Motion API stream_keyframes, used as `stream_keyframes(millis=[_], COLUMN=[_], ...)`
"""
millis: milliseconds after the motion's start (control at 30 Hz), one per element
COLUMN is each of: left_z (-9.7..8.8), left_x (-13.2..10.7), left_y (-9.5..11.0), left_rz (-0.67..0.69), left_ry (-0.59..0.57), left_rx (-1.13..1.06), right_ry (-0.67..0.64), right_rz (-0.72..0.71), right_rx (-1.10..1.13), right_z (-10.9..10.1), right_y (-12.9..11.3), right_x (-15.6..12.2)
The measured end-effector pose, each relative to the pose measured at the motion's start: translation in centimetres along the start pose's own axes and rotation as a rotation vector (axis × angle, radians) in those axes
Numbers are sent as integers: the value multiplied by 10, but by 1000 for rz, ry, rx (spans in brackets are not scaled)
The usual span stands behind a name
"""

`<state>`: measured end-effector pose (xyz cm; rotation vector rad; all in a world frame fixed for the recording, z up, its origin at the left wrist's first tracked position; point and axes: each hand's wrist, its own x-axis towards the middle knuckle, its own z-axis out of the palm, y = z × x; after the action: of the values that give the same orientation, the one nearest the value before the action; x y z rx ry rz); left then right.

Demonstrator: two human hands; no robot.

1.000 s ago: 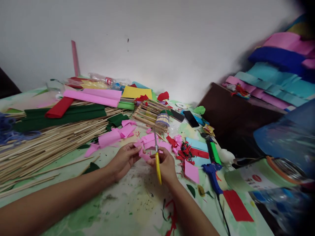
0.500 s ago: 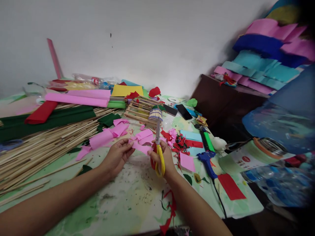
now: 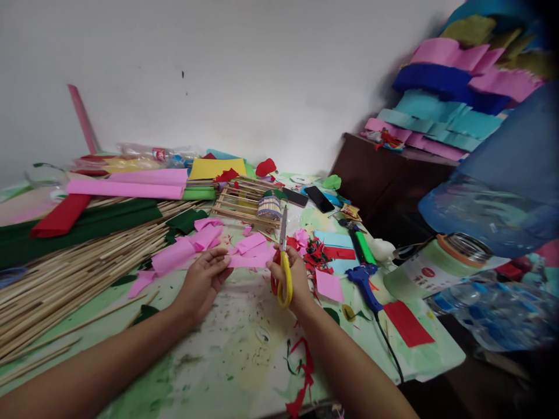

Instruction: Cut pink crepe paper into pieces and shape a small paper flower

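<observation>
A strip of pink crepe paper (image 3: 250, 260) is stretched level between my two hands above the table. My left hand (image 3: 203, 282) pinches its left end between thumb and fingers. At its right end are the thumb and fingertips of my right hand (image 3: 296, 279). That hand also holds scissors (image 3: 285, 278) with yellow and red handles, their blades closed and pointing away from me. Just beyond the strip lie crumpled pink paper pieces (image 3: 251, 243). A pink square (image 3: 329, 286) rests right of my right hand.
Bamboo sticks (image 3: 87, 273) cover the left side, under rolled green, red and pink paper. A stick frame (image 3: 242, 201) and phones (image 3: 318, 199) lie at the back. On the right are a blue glue gun (image 3: 364, 285), red scraps (image 3: 318, 256) and a tilted tumbler (image 3: 430, 267).
The pink strip has gone from sagging and slanted to straight and level between my hands. The scissors stay in my right hand. The whole view has shifted slightly.
</observation>
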<state>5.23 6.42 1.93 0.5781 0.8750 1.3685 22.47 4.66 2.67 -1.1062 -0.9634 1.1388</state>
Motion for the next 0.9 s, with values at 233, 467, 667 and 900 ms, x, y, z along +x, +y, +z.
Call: stream_keyframes(millis=[233,467,667,900], left_z=[2,-1,3,5], left_x=[-7,-13,-9,-19], left_y=[0,9,8,1], left_rz=[81,258,-11,-222], left_ry=[-73,-238,-358,-615], left_rx=[99,171,218,319], right_ry=[74,-45,-262,-308], right_rz=[-31,-237,-516,-607], right_rx=[7,-47,-435,-595], right_z=[-3,-8,-11,-8], right_y=[-7,-11,-2,13], right_x=[1,0,-12,-16])
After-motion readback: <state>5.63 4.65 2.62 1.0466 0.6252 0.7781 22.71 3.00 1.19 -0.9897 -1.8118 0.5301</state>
